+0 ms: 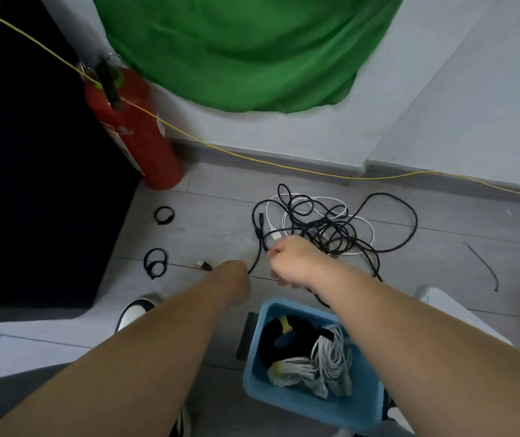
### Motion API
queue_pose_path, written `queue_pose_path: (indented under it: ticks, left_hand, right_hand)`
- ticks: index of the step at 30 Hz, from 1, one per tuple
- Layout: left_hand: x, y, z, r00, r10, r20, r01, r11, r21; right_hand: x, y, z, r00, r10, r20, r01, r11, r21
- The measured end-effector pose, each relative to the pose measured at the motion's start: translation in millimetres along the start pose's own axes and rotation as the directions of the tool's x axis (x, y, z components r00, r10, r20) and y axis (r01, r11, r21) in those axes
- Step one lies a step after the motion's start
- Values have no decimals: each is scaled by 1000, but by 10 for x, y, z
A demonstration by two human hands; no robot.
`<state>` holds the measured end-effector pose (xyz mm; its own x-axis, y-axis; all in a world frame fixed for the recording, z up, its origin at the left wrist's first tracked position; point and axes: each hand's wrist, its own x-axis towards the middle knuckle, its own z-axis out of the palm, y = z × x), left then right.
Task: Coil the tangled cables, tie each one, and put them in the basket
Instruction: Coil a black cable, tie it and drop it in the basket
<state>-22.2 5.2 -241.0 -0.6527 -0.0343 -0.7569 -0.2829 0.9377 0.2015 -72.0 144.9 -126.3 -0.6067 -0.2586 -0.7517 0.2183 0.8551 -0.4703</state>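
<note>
Tangled cables (331, 228) heaped on the floor (221, 228) just beyond the blue basket (284, 394), kept within reach for freeing one strand at a time. Left hand (235, 280) in a closed grip round the black cable (257, 253) near its plug end, likely to draw it clear. Right hand (293, 258) curled at the heap's near edge, seemingly pinching the white cable (321, 197) to hold it back.

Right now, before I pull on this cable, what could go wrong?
Pulling the black cable that your left hand grips may tighten the tangle, because the white cable is looped through it. Your right forearm crosses above the basket, so drawing back could knock it.
</note>
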Motion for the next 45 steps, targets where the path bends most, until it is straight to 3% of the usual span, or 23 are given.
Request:
queue_pose_path:
  ticks: [4,7,9,13,19,25,29,34,37,40,42,45]
  left_hand:
    - [278,74,184,996,7,-89,-7,1000,0]
    - [391,-40,272,989,9,-151,-1,999,53]
    - [410,-116,308,992,-24,-123,39,993,114]
    - [303,-149,265,988,-45,-151,72,981,179]
    - [-14,104,-630,933,-71,-353,-6,977,-213]
    - [-871,472,-1725,855,34,-518,-186,952,-245]
    - [-1559,775,-2213,762,80,-643,-380,858,-344]
    - [-2730,1143,-2755,547,206,-812,-666,695,-272]
    - [-3435,1262,-3047,355,221,-908,-798,578,-172]
    - [-3865,1304,-3189,227,186,-956,-874,472,-115]
    - [-4022,1283,-3181,200,194,-960,-889,448,-94]
    - [-4022,1213,-3055,236,216,-948,-882,457,-115]
  right_hand:
    - [300,205,40,993,116,6,-115,972,207]
    - [461,302,65,966,257,17,-237,864,444]
    - [508,336,64,956,292,26,-265,825,499]
    - [472,362,77,957,288,28,-268,849,455]
    - [199,154,-56,967,254,-14,-228,890,395]
    - [-375,-236,-479,983,100,-154,-34,924,381]
    - [-911,-501,-735,943,-34,-331,195,862,468]
    - [-1671,-845,-1022,832,-110,-543,432,741,513]
    - [-2008,-1014,-1243,811,-100,-576,453,731,510]
    - [-2254,-1179,-1415,828,-115,-549,433,753,496]
    - [-2436,-1328,-1523,822,-179,-541,501,680,535]
    - [-2607,-1501,-1627,816,-357,-454,571,618,540]
